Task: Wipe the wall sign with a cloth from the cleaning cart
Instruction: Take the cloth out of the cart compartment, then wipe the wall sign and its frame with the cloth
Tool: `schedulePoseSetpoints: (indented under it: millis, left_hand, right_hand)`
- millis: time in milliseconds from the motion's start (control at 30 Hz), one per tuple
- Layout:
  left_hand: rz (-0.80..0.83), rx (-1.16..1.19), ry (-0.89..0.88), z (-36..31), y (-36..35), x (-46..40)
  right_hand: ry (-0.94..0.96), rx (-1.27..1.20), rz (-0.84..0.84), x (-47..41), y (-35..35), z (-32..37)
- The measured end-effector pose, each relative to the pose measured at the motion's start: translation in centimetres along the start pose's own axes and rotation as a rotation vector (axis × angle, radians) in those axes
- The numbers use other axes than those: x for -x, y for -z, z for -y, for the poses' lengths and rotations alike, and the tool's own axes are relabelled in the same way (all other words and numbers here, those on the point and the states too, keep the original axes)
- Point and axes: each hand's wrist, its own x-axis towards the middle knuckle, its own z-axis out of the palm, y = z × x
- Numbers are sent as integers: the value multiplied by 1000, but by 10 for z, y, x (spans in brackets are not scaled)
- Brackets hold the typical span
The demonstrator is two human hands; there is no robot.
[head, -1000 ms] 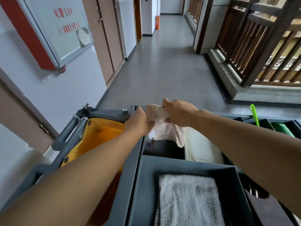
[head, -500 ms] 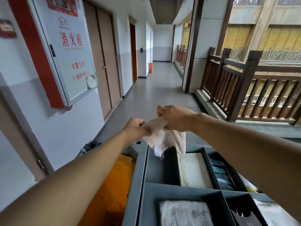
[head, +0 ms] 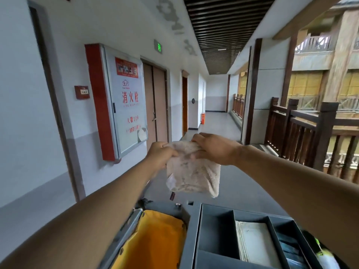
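A pale pinkish cloth [head: 193, 175] hangs in the air above the grey cleaning cart [head: 191, 230]. My left hand [head: 160, 155] grips its upper left corner and my right hand [head: 212, 147] grips its upper right edge, so the cloth is spread between them. On the left wall is a fire hydrant cabinet with a red frame; its white front sign [head: 129, 101] bears red characters. The cloth is held to the right of that sign and below its middle, apart from it.
The cart carries a yellow bag [head: 155, 241] on the left and tray compartments with folded linen [head: 252, 241] on the right. A small red alarm box [head: 82, 92] sits left of the cabinet. Brown doors [head: 157, 109] line the left wall; a wooden railing [head: 303, 133] runs along the right.
Both hands have lifted the cloth out of the cart and up to chest height, spreading it. The view has tilted up from the cart to the wall and corridor.
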Motion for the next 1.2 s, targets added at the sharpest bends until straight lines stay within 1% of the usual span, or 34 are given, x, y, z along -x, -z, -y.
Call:
schedulePoseSetpoints:
  millis: [100,200,300,400,567,700,867,933,1033,1200]
  left_hand:
    - [-90,1,-24,-20,21,21]
    - [-164,-17,-45,-38,49,50]
    - [-308,-99,-44,-56,90,92]
    - [-452,-163,-62,-72,130,142]
    - [-644,-222,-68,-95,201,238]
    - [-820,-273,-75,-115,253,329]
    - [-954,-333,-82,-138,311,439]
    - [-1023,-373,-74,-149,340,492]
    - [-1087,-443,-64,-165,381,556]
    - [-1160,-530,-55,-190,434,634]
  right_hand:
    - [66,29,-95,-9,14,20]
    - [152,49,-139,-20,30,45]
    - [252,72,-198,-35,41,88]
    - [364,45,-238,-46,49,140]
    - [528,-32,-344,-56,61,249]
    - [657,-95,-407,-53,77,350]
    - [811,-173,-397,-36,105,465]
    - [866,-211,-423,-23,117,524]
    - [893,-265,-448,-4,132,597]
    - [911,-364,-493,16,148,695]
